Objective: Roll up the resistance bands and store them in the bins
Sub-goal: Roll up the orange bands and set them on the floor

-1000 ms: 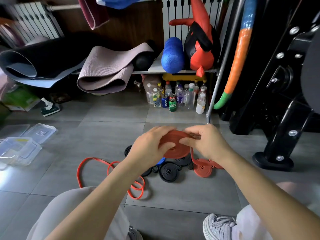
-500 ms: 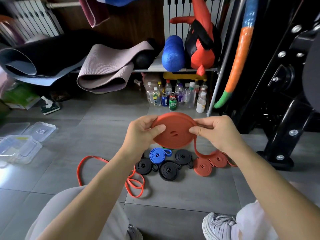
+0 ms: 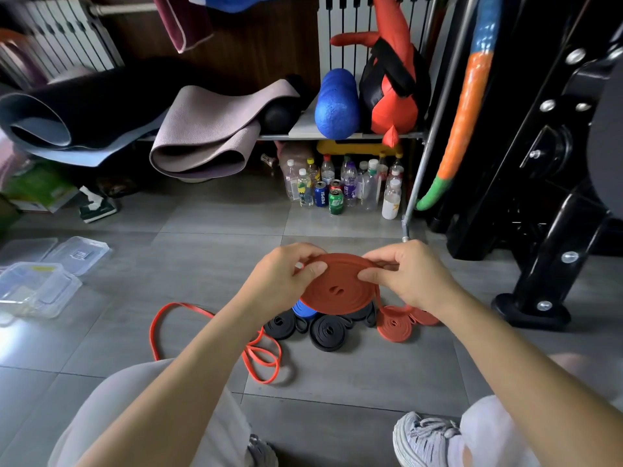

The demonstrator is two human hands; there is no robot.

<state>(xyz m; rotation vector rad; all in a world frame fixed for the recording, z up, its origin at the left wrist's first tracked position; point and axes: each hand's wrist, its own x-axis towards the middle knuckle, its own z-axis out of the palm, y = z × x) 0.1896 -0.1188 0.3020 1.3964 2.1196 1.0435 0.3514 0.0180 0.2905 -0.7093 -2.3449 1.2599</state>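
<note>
Fingers [image 3: 313, 268] over rim of red coil [image 3: 337, 293]

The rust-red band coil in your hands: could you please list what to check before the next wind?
1. Left hand grips the coil at its left edge: ok.
2. Right hand pinches its right edge: ok.
3. Coil turns lie flat, none slipping: ok.
4. Tail fully wound in: not ok; loose loops lie on the floor.
5. Clear bin within reach: cannot tell.
</note>
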